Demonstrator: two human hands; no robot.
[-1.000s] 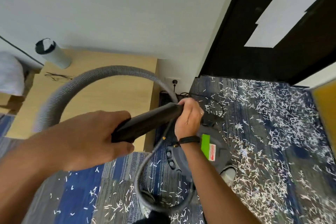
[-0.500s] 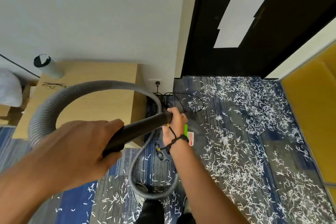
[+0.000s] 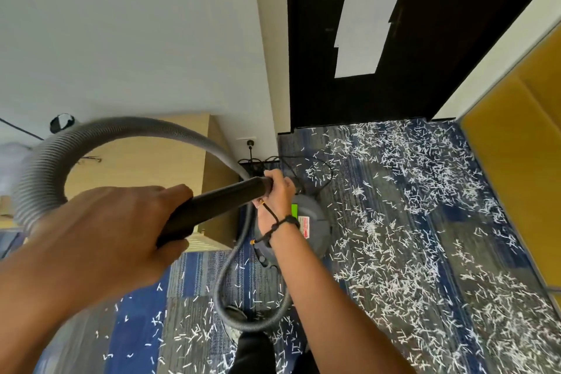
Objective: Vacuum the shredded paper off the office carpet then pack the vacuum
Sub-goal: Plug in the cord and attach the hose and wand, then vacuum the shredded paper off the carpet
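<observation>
Above carpet (image 3: 425,252), both my hands grasp black wand (image 3: 218,206): left hand (image 3: 100,240) at rear, right hand (image 3: 277,191) at tip. Shredded paper (image 3: 409,222) untouched; lower tip flat, sweep slowly, hose (image 3: 54,155) unkinked.

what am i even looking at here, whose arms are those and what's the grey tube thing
The picture comes from a wide-angle camera worn on a person's head, looking forward and down, so the two arms are that person's own. The left hand grips the near end of a black vacuum wand; the right hand grips its far end. The grey ribbed hose loops from the wand up and round to the left, then down towards the floor. The round grey body of the vacuum sits on the carpet just beyond the right wrist. The white flecks everywhere are shredded paper, thickest on the right. A wooden cabinet stands by the wall, with a wall socket beside it.
</observation>
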